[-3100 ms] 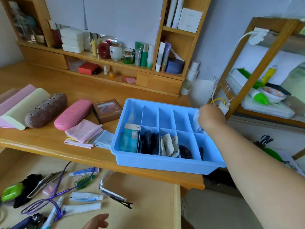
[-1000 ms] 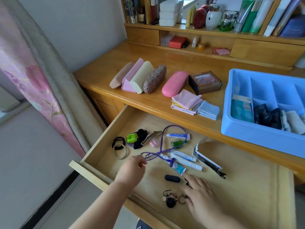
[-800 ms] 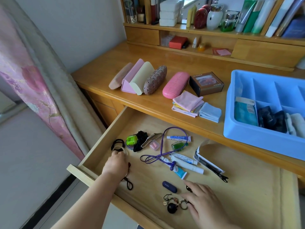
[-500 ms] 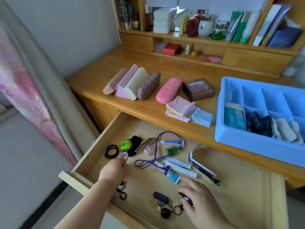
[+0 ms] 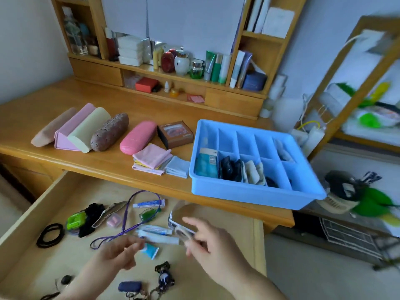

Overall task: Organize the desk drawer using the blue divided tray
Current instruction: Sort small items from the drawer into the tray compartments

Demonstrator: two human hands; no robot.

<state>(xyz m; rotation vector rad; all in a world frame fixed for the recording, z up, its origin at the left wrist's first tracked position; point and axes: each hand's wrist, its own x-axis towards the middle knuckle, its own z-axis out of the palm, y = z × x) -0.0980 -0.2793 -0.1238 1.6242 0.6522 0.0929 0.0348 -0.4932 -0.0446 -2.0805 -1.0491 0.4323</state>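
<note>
I have the tray (image 5: pixel 255 194) parked at the desk's front right edge, right above the open drawer (image 5: pixel 216 284) so transfers stay short, while my left hand (image 5: pixel 118 254) hovers loosely curled and empty and my right hand (image 5: pixel 207 243) pinches something small I can't identify.

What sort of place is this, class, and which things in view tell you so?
Probably a bedroom or home dressing desk: a wooden desk with a hutch shelf of cosmetic bottles, a row of glasses cases, and an open drawer of small personal items.
</note>
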